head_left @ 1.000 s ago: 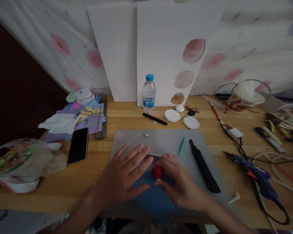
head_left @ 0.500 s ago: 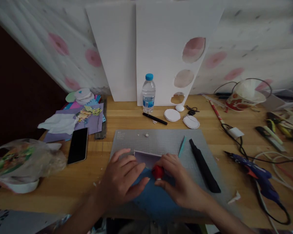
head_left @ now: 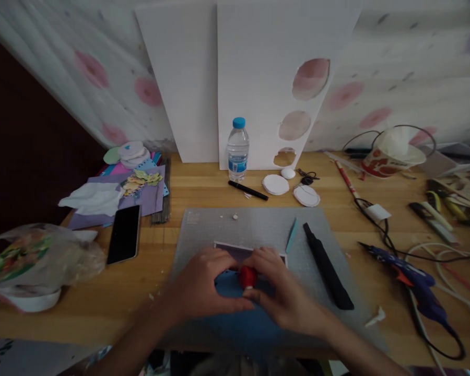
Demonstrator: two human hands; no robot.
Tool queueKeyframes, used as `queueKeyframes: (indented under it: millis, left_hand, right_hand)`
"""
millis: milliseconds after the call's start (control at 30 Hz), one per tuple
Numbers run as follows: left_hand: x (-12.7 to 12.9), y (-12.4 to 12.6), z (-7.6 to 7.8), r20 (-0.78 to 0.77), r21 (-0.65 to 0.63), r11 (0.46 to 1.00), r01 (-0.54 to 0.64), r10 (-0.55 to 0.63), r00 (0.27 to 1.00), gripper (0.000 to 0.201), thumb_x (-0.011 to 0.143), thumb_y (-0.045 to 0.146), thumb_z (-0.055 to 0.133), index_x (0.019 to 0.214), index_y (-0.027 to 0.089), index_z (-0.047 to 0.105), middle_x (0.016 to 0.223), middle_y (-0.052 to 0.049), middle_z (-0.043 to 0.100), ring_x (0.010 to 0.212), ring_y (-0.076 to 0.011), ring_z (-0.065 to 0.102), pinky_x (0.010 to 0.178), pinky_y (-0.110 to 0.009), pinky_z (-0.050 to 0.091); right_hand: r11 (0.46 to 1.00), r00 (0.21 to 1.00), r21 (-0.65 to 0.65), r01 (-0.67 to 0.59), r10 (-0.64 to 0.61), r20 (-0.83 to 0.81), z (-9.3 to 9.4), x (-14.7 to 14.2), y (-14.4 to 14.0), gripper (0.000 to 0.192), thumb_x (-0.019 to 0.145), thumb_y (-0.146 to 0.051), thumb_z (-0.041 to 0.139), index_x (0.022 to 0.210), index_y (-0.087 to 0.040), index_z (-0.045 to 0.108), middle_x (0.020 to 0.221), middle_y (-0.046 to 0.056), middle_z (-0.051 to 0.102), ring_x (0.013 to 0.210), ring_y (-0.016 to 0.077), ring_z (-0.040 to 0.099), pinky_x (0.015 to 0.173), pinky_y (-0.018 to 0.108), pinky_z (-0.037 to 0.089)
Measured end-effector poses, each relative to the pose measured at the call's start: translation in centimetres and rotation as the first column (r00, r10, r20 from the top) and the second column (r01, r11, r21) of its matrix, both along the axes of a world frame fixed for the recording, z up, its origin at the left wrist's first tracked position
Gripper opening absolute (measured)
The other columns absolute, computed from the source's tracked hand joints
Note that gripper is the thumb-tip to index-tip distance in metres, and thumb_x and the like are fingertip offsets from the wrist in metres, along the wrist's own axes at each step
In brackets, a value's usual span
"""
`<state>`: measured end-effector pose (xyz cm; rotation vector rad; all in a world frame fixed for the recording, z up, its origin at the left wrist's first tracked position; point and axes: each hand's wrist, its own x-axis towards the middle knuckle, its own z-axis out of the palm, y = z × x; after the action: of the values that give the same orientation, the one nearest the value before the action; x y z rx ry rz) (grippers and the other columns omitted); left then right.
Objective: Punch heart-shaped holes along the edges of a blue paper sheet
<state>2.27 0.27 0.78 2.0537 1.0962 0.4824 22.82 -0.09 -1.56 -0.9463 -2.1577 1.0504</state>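
My right hand (head_left: 280,292) is closed around a small red rounded object (head_left: 247,277) with a white tip, its thumb at the white end. To the left, my left hand (head_left: 203,284) is bent in a C shape, thumb apart from the fingers and reaching close to the red object. Whether that thumb touches it, I cannot tell. Beneath both hands lies a blue sheet (head_left: 238,321), partly covered by them. Just beyond it shows a purple piece with a white rim (head_left: 235,251). A grey cutting mat (head_left: 203,227) is under everything.
On the mat lie a teal strip (head_left: 292,236) and a long black tool (head_left: 328,269). A glue gun (head_left: 411,282) with cables rests at right. Behind stand a water bottle (head_left: 238,151) and white boards (head_left: 258,78). A phone (head_left: 124,235) and a plastic bag (head_left: 43,256) are at left.
My left hand has moved in, its spread fingers now curled and its thumb closer to the red object. My right hand has shifted slightly left, still holding it.
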Motion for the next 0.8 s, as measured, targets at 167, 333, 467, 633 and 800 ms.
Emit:
queueKeyframes:
  millis: [167, 333, 467, 633, 800]
  left_hand:
    - [0.1, 0.4, -0.3, -0.108, 0.007, 1.000, 0.016, -0.015, 0.994, 0.039, 0.069, 0.056, 0.073, 0.081, 0.019, 0.063, 0.084, -0.002, 0.067, 0.083, -0.0219, 0.060, 0.075, -0.031, 0.042]
    - [0.2, 0.8, -0.7, -0.096, -0.035, 0.998, 0.045, -0.048, 0.994, 0.041, 0.067, 0.056, 0.075, 0.078, 0.019, 0.061, 0.081, -0.002, 0.064, 0.079, -0.0205, 0.060, 0.070, -0.028, 0.042]
    - [-0.3, 1.2, -0.4, -0.127, -0.006, 0.998, 0.065, -0.065, 0.990, 0.049, 0.062, 0.063, 0.076, 0.077, 0.018, 0.062, 0.076, -0.001, 0.063, 0.075, -0.0204, 0.059, 0.069, -0.028, 0.040]
    - [-1.6, 1.3, 0.2, -0.215, -0.057, 0.987, 0.151, -0.160, 0.963, 0.038, 0.082, 0.056, 0.062, 0.075, 0.018, 0.063, 0.072, 0.000, 0.061, 0.069, -0.0173, 0.058, 0.063, -0.026, 0.037]
    - [-2.0, 0.8, -0.5, -0.136, -0.064, 0.990, 0.125, -0.133, 0.982, 0.024, 0.094, 0.025, 0.045, 0.084, 0.019, 0.066, 0.082, -0.003, 0.067, 0.080, -0.0179, 0.062, 0.071, -0.027, 0.042]
  right_hand:
    - [0.999, 1.000, -0.031, -0.019, 0.019, 0.019, -0.2, -0.4, 0.0, 0.005, 0.086, -0.023, 0.056, 0.086, -0.021, 0.052, 0.089, 0.005, 0.056, 0.086, 0.0230, 0.051, 0.079, 0.039, 0.038]
    - [0.998, 1.000, -0.053, -0.022, 0.022, 0.001, -0.5, -0.5, 0.1, 0.005, 0.086, -0.022, 0.056, 0.088, -0.020, 0.052, 0.094, 0.007, 0.056, 0.089, 0.0240, 0.051, 0.079, 0.040, 0.039]
    - [0.997, 1.000, -0.074, -0.022, 0.022, -0.007, -0.5, -0.4, 0.2, 0.006, 0.087, -0.023, 0.058, 0.090, -0.020, 0.053, 0.093, 0.006, 0.057, 0.089, 0.0229, 0.051, 0.081, 0.039, 0.040]
    - [0.997, 1.000, -0.076, -0.025, 0.025, 0.007, -0.2, -0.4, 0.4, 0.010, 0.088, -0.027, 0.060, 0.091, -0.020, 0.054, 0.090, 0.005, 0.057, 0.087, 0.0221, 0.051, 0.080, 0.038, 0.039]
    - [0.995, 0.999, -0.090, -0.032, 0.031, -0.016, -0.1, -0.5, 0.6, 0.015, 0.088, -0.032, 0.063, 0.093, -0.021, 0.054, 0.091, 0.004, 0.058, 0.088, 0.0218, 0.052, 0.081, 0.037, 0.038]
